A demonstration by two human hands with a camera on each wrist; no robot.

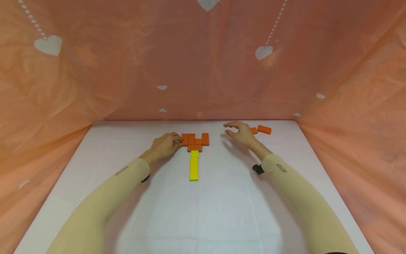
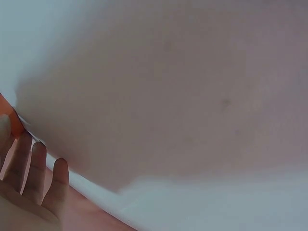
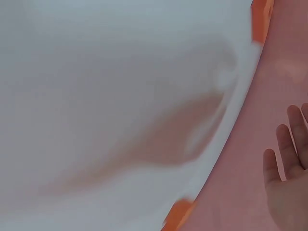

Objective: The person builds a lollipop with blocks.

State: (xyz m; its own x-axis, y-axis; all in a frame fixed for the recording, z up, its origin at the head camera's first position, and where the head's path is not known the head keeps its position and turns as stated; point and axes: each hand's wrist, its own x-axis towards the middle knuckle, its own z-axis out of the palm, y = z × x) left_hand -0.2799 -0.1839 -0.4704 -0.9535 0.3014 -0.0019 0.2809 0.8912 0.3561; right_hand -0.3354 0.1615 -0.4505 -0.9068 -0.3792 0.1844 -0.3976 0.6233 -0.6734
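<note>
In the head view my left hand (image 1: pixel 163 145) has its thumb and fingertips at the left edge of an orange block (image 1: pixel 184 139), the leftmost of a group lying on the white table. The left wrist view shows this hand (image 2: pixel 33 185) pinching at the orange block (image 2: pixel 10 118), which is partly cut off. More orange blocks (image 1: pixel 195 148) lie against it, with yellow blocks (image 1: pixel 194 169) in a line below them. My right hand (image 1: pixel 242 135) hovers over the table right of the group, fingers apart and holding nothing.
Beyond my right hand lie a loose orange block (image 1: pixel 264 129) and another orange block (image 1: pixel 254 131), partly hidden by the hand. A pink curtain (image 1: pixel 196 70) with white hearts rises behind the white table (image 1: pixel 228 211) and along both sides.
</note>
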